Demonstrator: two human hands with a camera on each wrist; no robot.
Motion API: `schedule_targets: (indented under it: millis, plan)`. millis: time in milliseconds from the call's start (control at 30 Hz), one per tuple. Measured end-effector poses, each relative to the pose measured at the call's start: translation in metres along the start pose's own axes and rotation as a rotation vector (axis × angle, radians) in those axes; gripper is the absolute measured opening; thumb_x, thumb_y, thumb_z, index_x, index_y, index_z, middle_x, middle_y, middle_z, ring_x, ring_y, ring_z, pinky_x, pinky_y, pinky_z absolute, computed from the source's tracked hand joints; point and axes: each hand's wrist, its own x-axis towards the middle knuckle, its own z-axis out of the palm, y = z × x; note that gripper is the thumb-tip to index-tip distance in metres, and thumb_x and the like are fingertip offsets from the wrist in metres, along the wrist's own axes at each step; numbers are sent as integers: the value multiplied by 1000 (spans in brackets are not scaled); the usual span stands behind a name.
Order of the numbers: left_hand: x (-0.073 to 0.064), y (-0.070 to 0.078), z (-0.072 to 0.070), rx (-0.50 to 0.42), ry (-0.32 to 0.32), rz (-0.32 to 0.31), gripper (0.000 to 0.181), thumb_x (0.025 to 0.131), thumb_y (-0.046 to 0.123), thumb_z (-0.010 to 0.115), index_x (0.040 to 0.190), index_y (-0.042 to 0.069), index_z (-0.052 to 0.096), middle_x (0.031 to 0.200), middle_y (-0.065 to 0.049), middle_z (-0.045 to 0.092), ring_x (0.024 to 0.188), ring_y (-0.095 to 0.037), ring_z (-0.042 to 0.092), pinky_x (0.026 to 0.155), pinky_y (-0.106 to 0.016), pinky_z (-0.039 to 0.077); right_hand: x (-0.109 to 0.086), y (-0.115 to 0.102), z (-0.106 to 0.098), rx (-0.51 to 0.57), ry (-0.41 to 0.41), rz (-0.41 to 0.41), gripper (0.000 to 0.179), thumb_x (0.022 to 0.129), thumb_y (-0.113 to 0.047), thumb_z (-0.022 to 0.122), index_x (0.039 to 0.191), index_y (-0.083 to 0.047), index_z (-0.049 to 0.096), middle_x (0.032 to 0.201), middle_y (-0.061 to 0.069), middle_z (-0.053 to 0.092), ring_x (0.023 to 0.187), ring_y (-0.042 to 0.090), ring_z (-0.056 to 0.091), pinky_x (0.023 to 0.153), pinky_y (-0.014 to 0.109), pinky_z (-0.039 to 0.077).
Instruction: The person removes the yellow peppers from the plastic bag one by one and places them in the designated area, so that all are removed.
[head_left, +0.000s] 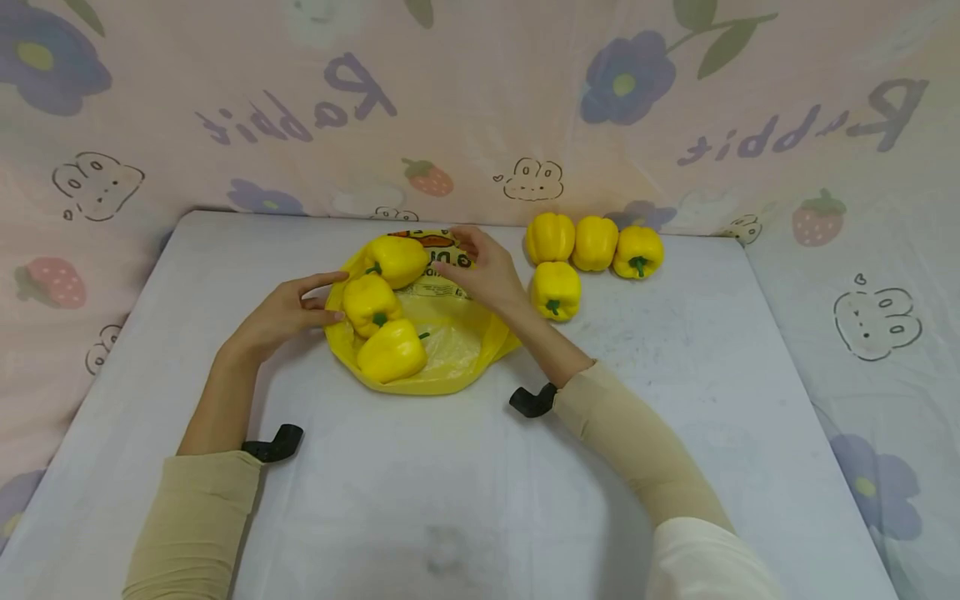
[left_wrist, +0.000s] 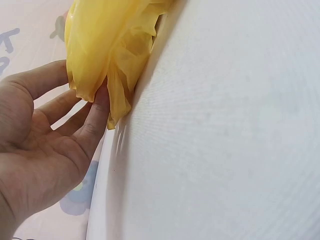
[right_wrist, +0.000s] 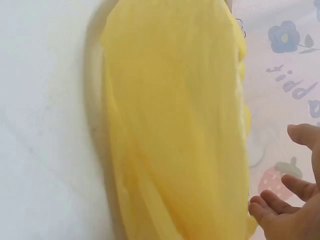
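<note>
A yellow plastic bag (head_left: 450, 379) lies spread wide at the mouth on the table, with printing on its inner back wall. Three yellow bell peppers (head_left: 392, 350) sit along its left side. My left hand (head_left: 279, 315) is at the bag's left edge, fingertips touching the plastic. In the left wrist view, the fingers (left_wrist: 92, 122) reach up against the crumpled end of the bag. Over the bag's back right part, my right hand (head_left: 487, 271) hovers with loosely bent, spread fingers and nothing in them. The right wrist view shows those fingers (right_wrist: 280, 207) beyond the bag's outer wall (right_wrist: 175, 110).
Several more yellow bell peppers (head_left: 555, 292) are grouped at the back of the white table (head_left: 420, 500), right of the bag. A printed curtain (head_left: 480, 100) hangs behind the table. Black wrist mounts (head_left: 273, 444) stick out from both forearms.
</note>
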Motion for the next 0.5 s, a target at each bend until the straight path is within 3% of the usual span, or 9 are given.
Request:
schedule_targets:
  millis: [267, 500]
  plan:
    - [1, 0, 0, -4, 0, -4, 72, 91, 27, 74, 154, 22, 38, 161, -13, 25, 138, -33, 38, 104, -48, 40, 10, -2, 14, -104, -48, 89, 65, 90, -37, 74, 146, -17, 48, 146, 6, 51, 129, 27, 51, 103, 37, 44]
    - [1, 1, 1, -16, -11, -1, 73, 91, 26, 74, 154, 21, 38, 163, -14, 21, 143, -38, 31, 108, -53, 37, 17, -2, 28, -107, -65, 148, 67, 89, -43, 74, 145, -18, 48, 143, 3, 54, 127, 24, 52, 102, 37, 45]
